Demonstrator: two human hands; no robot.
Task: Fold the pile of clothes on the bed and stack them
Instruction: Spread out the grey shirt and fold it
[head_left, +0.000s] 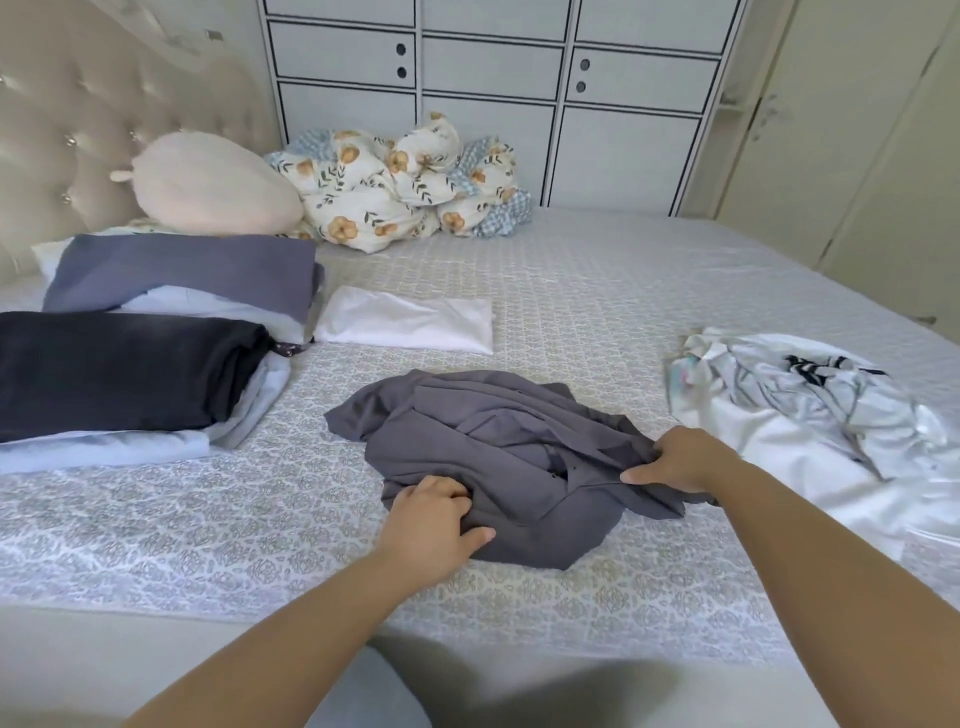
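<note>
Now my left hand (434, 514) and right hand (675, 460) both pinch the crumpled grey cotton garment (493, 447) – fingers curled – at centre frame on the patterned bed (208, 530).

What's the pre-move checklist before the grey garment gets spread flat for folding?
1. Left hand grips the grey garment at its near edge: ok.
2. Right hand grips its right edge: ok.
3. Garment lying flat: not ok, it is crumpled with overlapping folds.
4. Bare bedspread beyond the garment for spreading: ok.
5. Garment apart from the unfolded white pile on the right: cannot tell; the right hand sits close beside it.
6. Folded stacks on the left ready to receive it: ok, dark piece flat on top.
</note>
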